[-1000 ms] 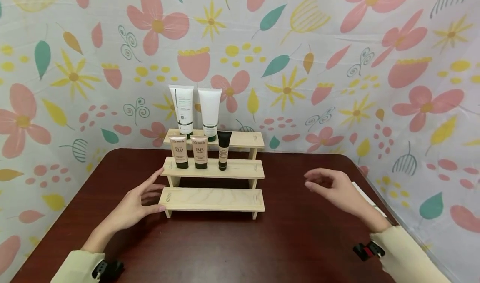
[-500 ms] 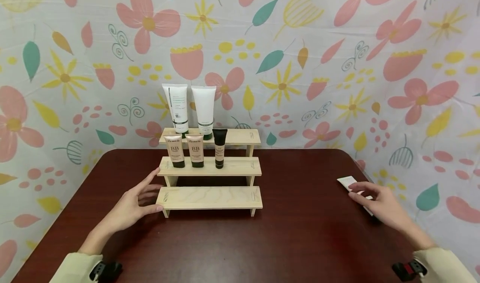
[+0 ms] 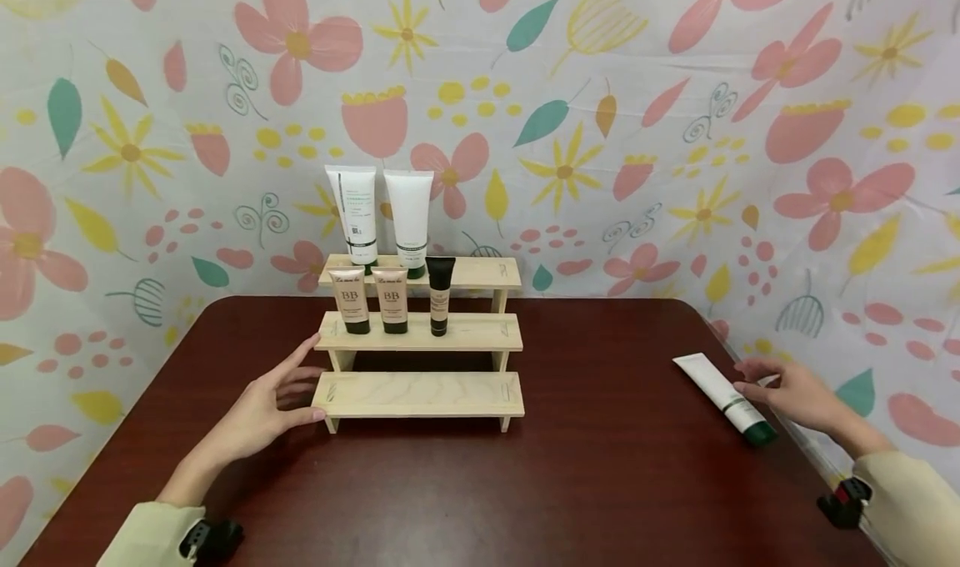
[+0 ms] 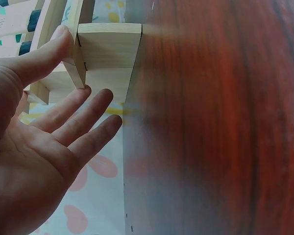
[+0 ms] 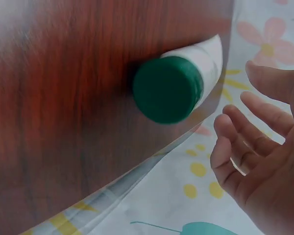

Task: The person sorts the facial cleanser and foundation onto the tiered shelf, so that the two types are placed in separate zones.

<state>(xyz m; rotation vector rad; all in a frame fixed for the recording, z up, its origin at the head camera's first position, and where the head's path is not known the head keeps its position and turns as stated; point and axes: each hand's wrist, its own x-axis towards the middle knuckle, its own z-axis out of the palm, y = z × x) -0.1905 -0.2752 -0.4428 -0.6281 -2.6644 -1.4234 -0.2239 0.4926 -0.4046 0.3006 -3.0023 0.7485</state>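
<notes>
My left hand [image 3: 258, 417] touches the left end of a three-tier wooden display stand [image 3: 420, 396], thumb at the bottom step. The left wrist view shows that thumb [image 4: 49, 54] on the wood, the other fingers spread. On the right a white tube with a green cap [image 3: 723, 396] lies flat on the table. Beside it hovers my right hand [image 3: 802, 396], fingers loosely bent. In the right wrist view a gap shows between these fingers and the green cap [image 5: 166, 90]. The middle step bears two beige BB cream tubes [image 3: 351, 302] and a slim black-capped tube [image 3: 440, 296].
Two tall white tubes [image 3: 408, 221] stand upside down on the top step. The dark red-brown table [image 3: 600, 467] runs to a flower-patterned cloth [image 3: 622, 75] behind and at the sides. The lying tube is near the table's right edge.
My right hand has moved right, reaching over the lying tube and then past its side, uncovering it. The left hand stays at the stand. The head view has shifted slightly.
</notes>
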